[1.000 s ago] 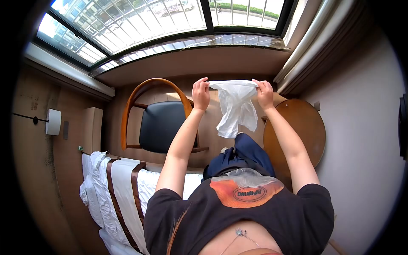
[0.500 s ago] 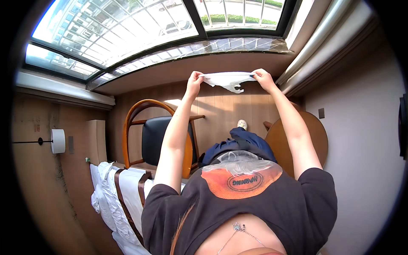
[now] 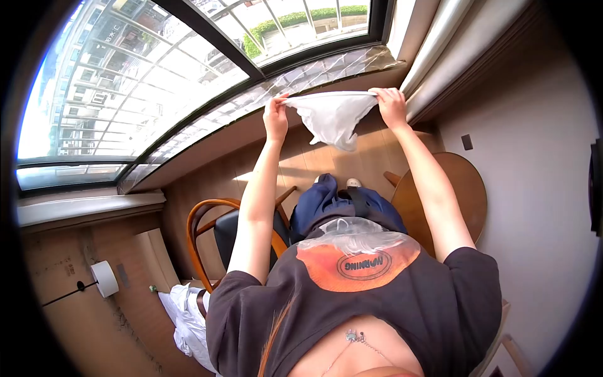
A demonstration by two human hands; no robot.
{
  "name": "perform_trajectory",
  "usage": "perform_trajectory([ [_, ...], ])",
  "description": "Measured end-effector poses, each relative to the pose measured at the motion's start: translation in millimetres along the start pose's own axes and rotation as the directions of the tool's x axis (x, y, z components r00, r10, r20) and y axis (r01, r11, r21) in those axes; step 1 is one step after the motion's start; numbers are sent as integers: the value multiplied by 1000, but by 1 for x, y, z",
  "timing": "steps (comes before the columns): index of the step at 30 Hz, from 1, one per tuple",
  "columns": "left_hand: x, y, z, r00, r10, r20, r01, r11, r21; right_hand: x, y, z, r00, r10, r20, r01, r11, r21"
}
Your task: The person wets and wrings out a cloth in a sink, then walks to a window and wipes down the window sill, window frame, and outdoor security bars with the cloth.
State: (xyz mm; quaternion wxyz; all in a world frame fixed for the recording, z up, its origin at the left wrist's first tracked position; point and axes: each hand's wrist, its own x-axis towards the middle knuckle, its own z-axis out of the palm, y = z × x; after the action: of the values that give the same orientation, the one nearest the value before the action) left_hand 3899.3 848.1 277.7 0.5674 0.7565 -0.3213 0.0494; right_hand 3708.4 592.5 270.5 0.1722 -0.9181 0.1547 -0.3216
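A thin white cloth (image 3: 333, 116) is stretched out in front of me at arm's length. Its top edge runs taut between my two hands, while the lower part hangs loose and narrows toward an uneven bottom. My left hand (image 3: 275, 119) pinches the top left corner. At the other end, the top right corner is gripped by the fingers of my right hand (image 3: 392, 108). The cloth hangs in the air, near the window and above the wooden floor (image 3: 276, 166).
A wooden chair (image 3: 235, 235) with a black seat stands at my left, a round wooden top (image 3: 461, 195) at my right. Ahead is a barred window (image 3: 157, 75) with a light curtain (image 3: 433, 50). White fabric (image 3: 188, 317) lies at lower left, below a white lamp (image 3: 105, 279).
My view has turned toward the right. The cloth, bunched up before, now hangs more spread out and lower between my hands. Both hands still hold its corners.
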Motion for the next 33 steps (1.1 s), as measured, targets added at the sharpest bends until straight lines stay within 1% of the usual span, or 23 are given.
perform_trajectory([
  [2,6,18,17,981,190,39,-193,978,75,9,-22,-23,921,-128,-367,112,992,-63],
  [3,10,23,23,947,300,113,-314,940,134,3,-22,-21,918,-177,-354,166,984,-60],
  [4,18,11,27,726,459,511,-574,815,83,-13,-9,-7,968,-249,-44,247,968,-49],
  [5,19,-14,35,443,347,827,-578,815,-33,-32,8,5,916,-296,271,309,951,-8],
  [6,26,-28,40,204,20,979,-497,863,86,-41,16,3,541,-29,841,43,999,7],
  [7,34,-31,43,-82,-303,949,-463,855,233,-45,16,-7,356,56,933,56,995,-82],
  [8,43,-33,50,-13,-261,965,-495,841,221,-50,17,-8,474,145,868,-113,988,-103],
  [11,83,-26,71,461,143,876,-303,953,4,-36,16,-18,791,453,411,-494,869,-5],
  [13,103,-5,81,717,203,667,-217,974,-64,-23,12,-31,849,527,29,-527,845,92],
  [15,110,19,84,838,435,330,-423,899,-111,-14,1,-47,891,262,-370,-294,955,-30],
  [16,105,36,81,788,543,289,-557,830,-39,-15,-8,-49,877,144,-458,-258,946,-196],
  [17,106,14,91,620,667,414,-689,715,-121,-26,0,-41,930,43,-364,-155,946,-283],
  [18,102,-5,94,428,503,751,-689,719,-89,-42,10,-34,990,140,-23,-140,934,-328],
  [19,98,-18,95,169,249,954,-704,707,-60,-54,15,-34,920,230,317,-108,927,-360],
  [20,97,-29,98,212,315,925,-702,707,-80,-61,21,-35,951,224,211,-139,924,-358],
  [21,101,-31,105,373,331,867,-572,817,-66,-57,17,-41,918,388,85,-345,884,-315],
  [23,106,-32,118,659,251,709,-252,962,-106,-44,-2,-54,723,679,-129,-691,708,-147],
  [27,106,-14,127,740,285,610,-24,917,-399,-56,5,-49,751,617,-234,-628,777,34],
  [28,104,-9,130,751,294,591,-26,908,-418,-56,1,-48,791,468,-395,-509,861,0],
  [30,95,-6,130,773,303,557,-24,892,-452,-65,-9,-49,852,420,-313,-481,864,-150],
  [31,98,-19,131,463,298,835,-189,953,-235,-68,-12,-47,878,401,-263,-459,861,-218],
  [32,97,-26,130,314,207,927,-280,953,-118,-75,-9,-45,660,717,223,-655,695,-296],
  [33,98,-26,131,172,95,980,-388,922,-21,-82,-8,-45,624,736,262,-624,671,-400],
])
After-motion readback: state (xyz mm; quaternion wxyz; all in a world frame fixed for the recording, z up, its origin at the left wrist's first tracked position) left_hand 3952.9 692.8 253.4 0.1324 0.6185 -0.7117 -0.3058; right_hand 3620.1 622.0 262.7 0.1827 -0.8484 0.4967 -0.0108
